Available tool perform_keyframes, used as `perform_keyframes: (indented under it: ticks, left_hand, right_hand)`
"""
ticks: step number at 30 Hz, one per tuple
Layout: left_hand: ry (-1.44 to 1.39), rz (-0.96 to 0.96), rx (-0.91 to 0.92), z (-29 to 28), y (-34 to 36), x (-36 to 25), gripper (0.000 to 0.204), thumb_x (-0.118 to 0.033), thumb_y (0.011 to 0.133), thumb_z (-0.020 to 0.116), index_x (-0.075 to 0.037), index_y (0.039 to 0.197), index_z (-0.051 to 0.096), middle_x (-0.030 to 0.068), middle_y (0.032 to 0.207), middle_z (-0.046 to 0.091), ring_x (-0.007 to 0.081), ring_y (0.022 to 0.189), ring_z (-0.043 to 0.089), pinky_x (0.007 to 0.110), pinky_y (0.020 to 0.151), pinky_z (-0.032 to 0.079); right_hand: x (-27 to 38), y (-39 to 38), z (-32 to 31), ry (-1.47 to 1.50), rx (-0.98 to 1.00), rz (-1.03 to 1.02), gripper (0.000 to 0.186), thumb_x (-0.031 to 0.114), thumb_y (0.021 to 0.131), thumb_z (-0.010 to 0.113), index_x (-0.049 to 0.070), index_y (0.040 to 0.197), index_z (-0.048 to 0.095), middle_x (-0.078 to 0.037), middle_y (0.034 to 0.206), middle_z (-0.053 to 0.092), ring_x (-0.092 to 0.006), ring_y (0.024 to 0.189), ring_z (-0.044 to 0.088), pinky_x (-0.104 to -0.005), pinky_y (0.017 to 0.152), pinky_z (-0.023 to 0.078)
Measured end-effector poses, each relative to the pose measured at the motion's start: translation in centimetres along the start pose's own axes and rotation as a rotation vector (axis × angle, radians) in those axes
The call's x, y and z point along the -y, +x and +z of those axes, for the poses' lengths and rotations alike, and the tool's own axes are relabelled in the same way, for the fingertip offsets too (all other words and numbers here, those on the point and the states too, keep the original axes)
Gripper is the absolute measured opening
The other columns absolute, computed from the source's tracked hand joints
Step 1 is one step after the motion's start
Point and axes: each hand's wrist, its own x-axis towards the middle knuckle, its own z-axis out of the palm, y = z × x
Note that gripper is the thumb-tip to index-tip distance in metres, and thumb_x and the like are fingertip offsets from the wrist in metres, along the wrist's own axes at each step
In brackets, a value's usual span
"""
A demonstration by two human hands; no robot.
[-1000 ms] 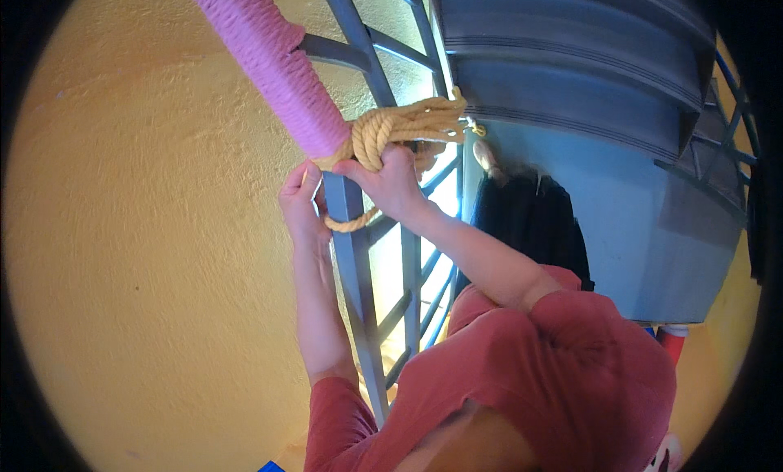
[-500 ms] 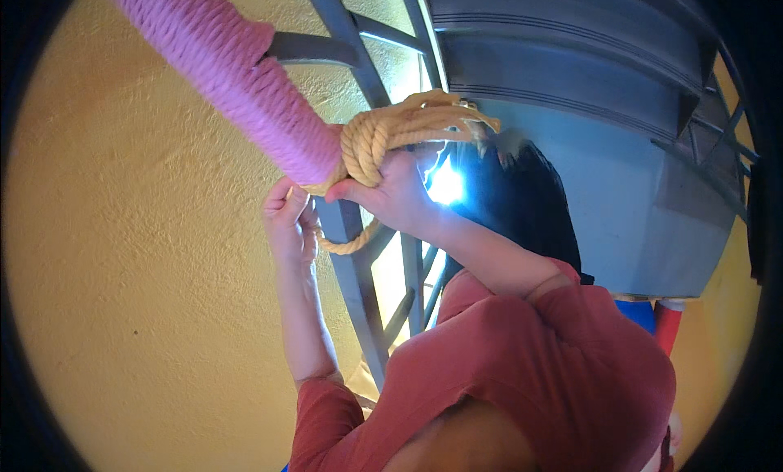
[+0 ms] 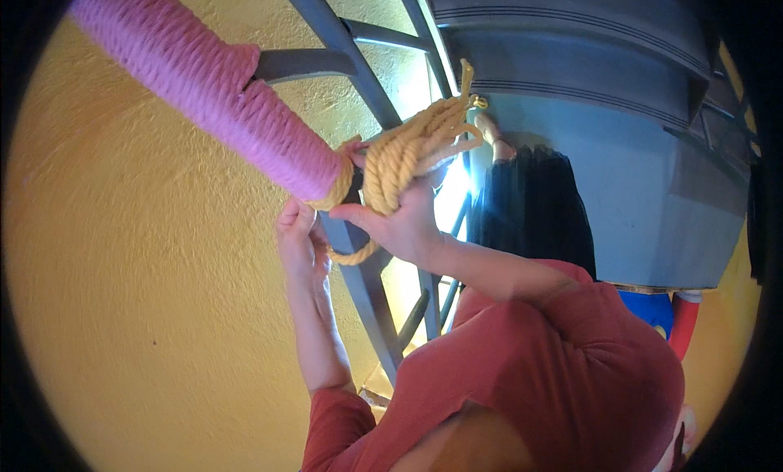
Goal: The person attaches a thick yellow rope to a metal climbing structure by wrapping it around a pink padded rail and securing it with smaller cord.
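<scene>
Gripping rope bundle: right hand | bundle now apart from pink wrap | left hand: grip unclear

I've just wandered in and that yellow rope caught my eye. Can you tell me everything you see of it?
The rope looks thick and twisted, like cotton. Much of it is gathered in a wrapped bundle held in the right hand, loose loops and ends fanning up and right. A slack length curves across the grey post toward the left hand; whether that hand grips it is unclear. A matching band edges the pink wrapping.
</scene>
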Motion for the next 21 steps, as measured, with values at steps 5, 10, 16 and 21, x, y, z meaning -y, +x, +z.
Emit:
perform_keyframes:
  ticks: [5,10,16,21]
  left_hand:
    - [-0.039,-0.017,-0.022,-0.3,0.4,0.6,0.016,-0.019,0.088,0.063,-0.005,0.093,0.061,-0.0061,0.071,0.057,0.0006,0.049,0.042,0.018,0.045,0.032]
    - [-0.084,0.030,-0.057,0.7,-1.1,0.5,0.024,-0.010,0.077,0.069,-0.001,0.098,0.061,0.0016,0.081,0.062,0.0062,0.066,0.057,0.020,0.058,0.046]
    - [-0.188,-0.073,-0.191,0.4,-0.9,0.7,0.063,-0.001,0.062,0.076,0.002,0.118,0.048,0.0121,0.106,0.058,0.0203,0.093,0.060,0.033,0.078,0.051]
    - [-0.197,0.086,-0.030,0.0,0.3,1.6,0.054,-0.004,0.065,0.076,0.001,0.113,0.053,0.0080,0.097,0.061,0.0156,0.082,0.061,0.029,0.071,0.051]
  right_hand:
    - [-0.2,0.2,0.3,-0.014,0.009,-0.074,0.074,0.022,0.062,0.086,-0.004,0.122,0.051,-0.012,0.122,0.054,-0.0202,0.113,0.052,-0.0326,0.096,0.042]
    - [-0.3,0.7,0.7,0.062,0.017,-0.031,0.076,0.017,0.062,0.086,-0.006,0.125,0.049,-0.012,0.125,0.053,-0.0214,0.118,0.050,-0.0326,0.099,0.039]
    - [-0.7,0.3,1.2,0.120,-0.030,-0.092,0.075,0.006,0.060,0.084,-0.009,0.125,0.049,-0.018,0.129,0.049,-0.0239,0.124,0.044,-0.0359,0.106,0.031]
    - [-1.5,0.6,0.6,0.138,0.045,-0.125,0.077,0.006,0.059,0.086,-0.006,0.124,0.047,-0.015,0.122,0.053,-0.0215,0.120,0.047,-0.0326,0.101,0.037]
